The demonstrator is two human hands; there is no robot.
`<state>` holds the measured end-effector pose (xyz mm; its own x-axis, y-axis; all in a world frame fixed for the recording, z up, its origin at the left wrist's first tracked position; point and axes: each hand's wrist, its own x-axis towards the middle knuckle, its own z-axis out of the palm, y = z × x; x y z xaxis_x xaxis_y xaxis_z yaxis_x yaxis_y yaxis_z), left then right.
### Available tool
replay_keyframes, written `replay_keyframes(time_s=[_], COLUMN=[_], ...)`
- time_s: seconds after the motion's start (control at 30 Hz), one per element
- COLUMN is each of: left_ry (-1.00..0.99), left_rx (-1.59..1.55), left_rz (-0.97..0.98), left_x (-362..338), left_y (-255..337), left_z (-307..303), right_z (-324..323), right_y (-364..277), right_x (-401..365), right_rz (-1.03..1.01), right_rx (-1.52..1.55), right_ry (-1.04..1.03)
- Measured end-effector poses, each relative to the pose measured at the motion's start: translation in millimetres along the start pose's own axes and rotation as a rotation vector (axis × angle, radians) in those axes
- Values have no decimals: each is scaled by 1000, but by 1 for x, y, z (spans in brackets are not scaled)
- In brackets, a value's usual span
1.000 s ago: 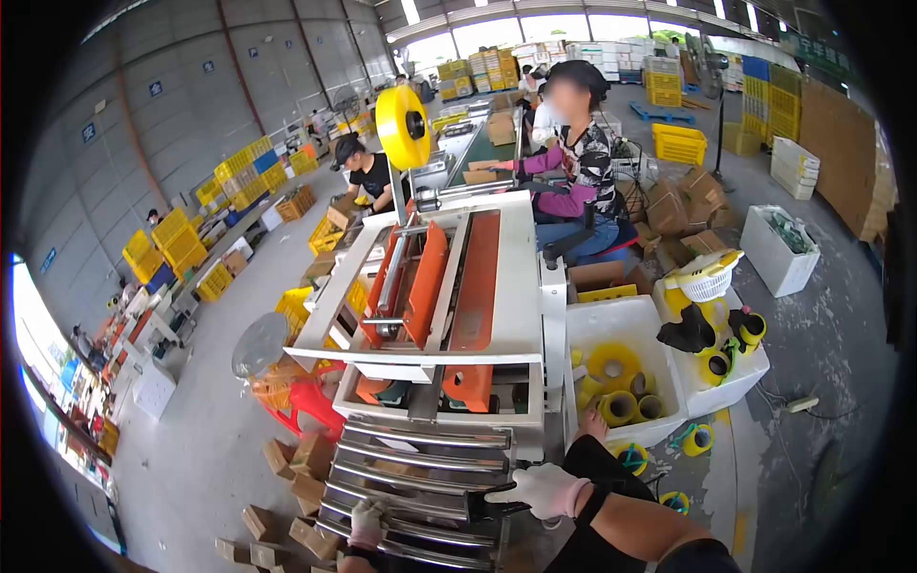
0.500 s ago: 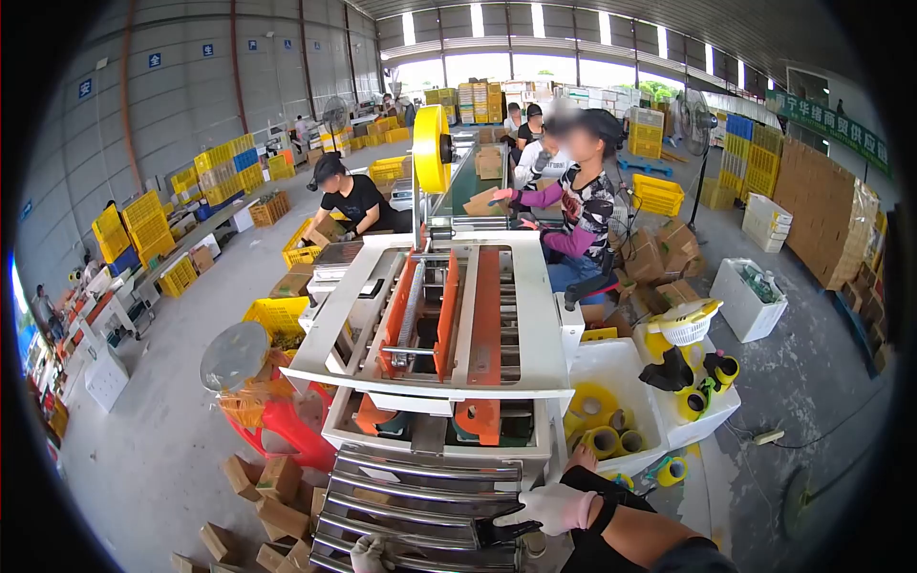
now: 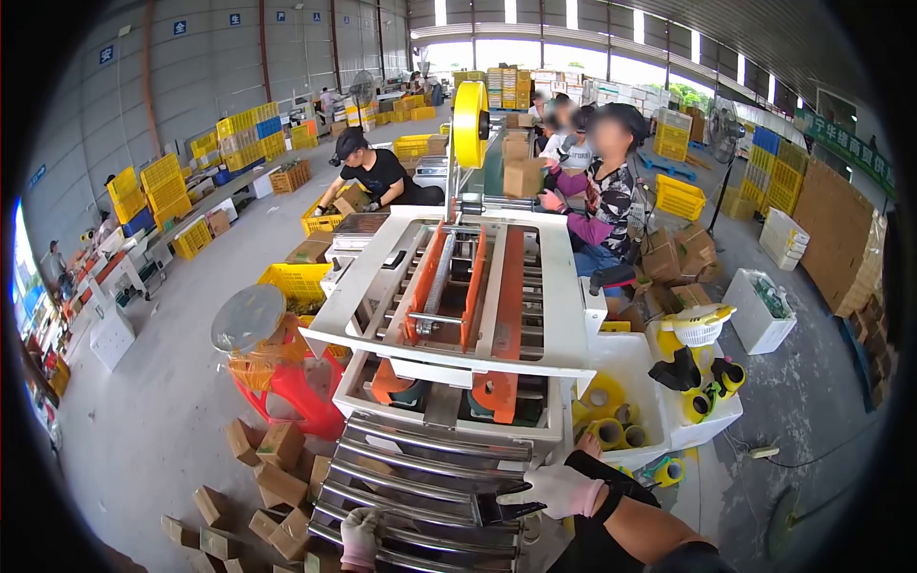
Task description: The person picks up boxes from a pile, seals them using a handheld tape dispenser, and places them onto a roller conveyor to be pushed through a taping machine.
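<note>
My left hand (image 3: 361, 537), in a whitish glove, is over the lower left of the metal rollers (image 3: 420, 485). Its fingers are curled together; what they hold, if anything, is hidden. My right hand (image 3: 556, 491), also gloved, is at the rollers' right edge with its fingers stretched out and apart. They touch or overlap a black object (image 3: 489, 509); a grip on it cannot be made out. Beyond the rollers stands a white machine (image 3: 559, 315) with orange guides (image 3: 508, 315) and a yellow tape roll (image 3: 470, 124).
Small cartons (image 3: 282, 485) lie on the floor at the left, near a red stool (image 3: 301, 387). A white foam box (image 3: 650, 382) with tape rolls stands at the right. Co-workers sit beyond the machine; one person (image 3: 611, 191) is near a carton (image 3: 523, 178).
The view has shifted, so the machine appears farther right and higher. My left hand shows more fully. The co-worker's carton at the right is now held more upright, closer to the machine's far end.
</note>
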<state>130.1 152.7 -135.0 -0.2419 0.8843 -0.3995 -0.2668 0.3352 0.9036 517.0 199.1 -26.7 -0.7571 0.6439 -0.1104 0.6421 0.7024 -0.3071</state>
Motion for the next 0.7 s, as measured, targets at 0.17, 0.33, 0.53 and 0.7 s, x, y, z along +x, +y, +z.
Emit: replay_keyframes(time_s=[0.17,0.33,0.53,0.7], left_ry=[-27,-70,-190,-211], left_rx=[38,181,358,417], left_rz=[61,96,251,294], left_x=[-18,-52,-22,49], left_y=[25,84,154,172], left_z=[4,25,58,74], right_z=[-7,-25,-65,-79], right_y=[-9,-11,-25,-8], right_x=[-18,-48,-61,-21], right_rz=[-70,-142,-31,88], right_rx=[-20,37,83,-8], right_ry=[110,262,334,344])
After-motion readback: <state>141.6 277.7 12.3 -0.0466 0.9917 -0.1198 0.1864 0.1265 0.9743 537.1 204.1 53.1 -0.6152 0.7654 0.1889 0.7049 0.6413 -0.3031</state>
